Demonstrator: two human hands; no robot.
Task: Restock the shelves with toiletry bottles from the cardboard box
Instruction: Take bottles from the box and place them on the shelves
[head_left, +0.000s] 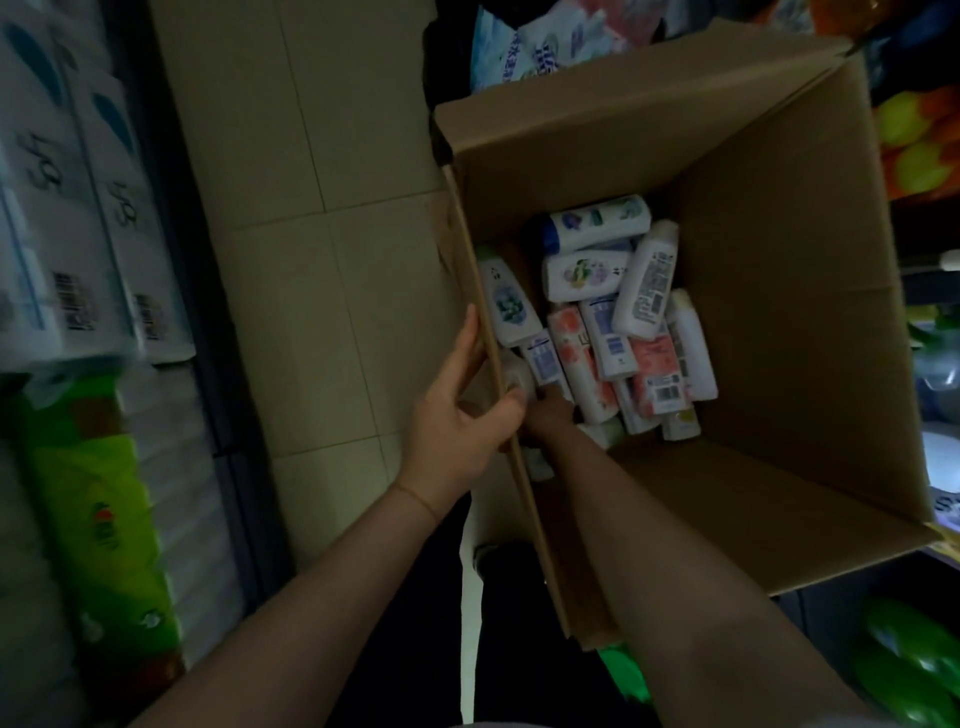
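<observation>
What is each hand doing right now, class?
Left hand: grips the cardboard box wall's edge.
Right hand: down among the bottles; grip cannot be told.

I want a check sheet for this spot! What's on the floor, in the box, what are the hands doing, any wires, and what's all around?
Surface: tiled floor, pale, bare where visible.
Job's things: open cardboard box on the floor; a pile of bottles lies jumbled at its bottom, mostly white, some pink.
Clutter: nothing seen.
Grips: left hand holds the box's left wall, thumb over the edge. Right hand reaches down among the bottles; its fingers are hidden, so whether it holds one cannot be told.
Cables: nothing seen.
Surroundings: white packs and green packs stacked on the left; colourful goods on the right, too dim to name.
</observation>
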